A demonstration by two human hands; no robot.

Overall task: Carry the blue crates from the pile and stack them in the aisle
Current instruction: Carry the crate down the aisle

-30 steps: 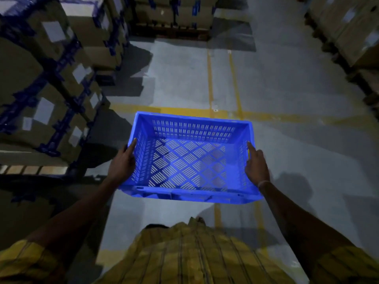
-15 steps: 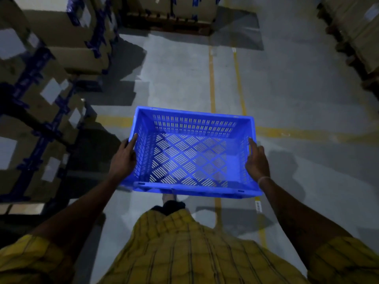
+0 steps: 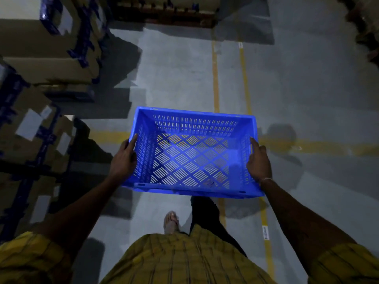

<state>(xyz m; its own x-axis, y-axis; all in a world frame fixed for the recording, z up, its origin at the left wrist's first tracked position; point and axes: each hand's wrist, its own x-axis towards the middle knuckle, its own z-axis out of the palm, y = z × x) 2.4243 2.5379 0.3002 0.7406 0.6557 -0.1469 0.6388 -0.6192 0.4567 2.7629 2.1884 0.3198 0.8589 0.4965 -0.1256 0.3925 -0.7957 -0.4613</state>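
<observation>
An empty blue crate (image 3: 192,158) with slotted walls and a lattice floor hangs level in front of my waist, above the grey floor. My left hand (image 3: 124,159) grips its left wall, fingers along the rim. On the opposite side my right hand (image 3: 258,160) holds the right wall, index finger stretched forward. Through the lattice floor a yellow floor line shows. No pile of crates and no stack is in view.
Stacked cardboard boxes (image 3: 34,128) with blue tape and white labels line the left side. More pallets of boxes (image 3: 164,11) stand at the far end, others at the top right edge. Two yellow floor lines (image 3: 215,78) run forward and a cross line (image 3: 320,145) passes under the crate.
I have walked forward down the aisle with the crate held the same way. The boxes on the left slid back past me and the yellow cross line now lies beneath the crate.
</observation>
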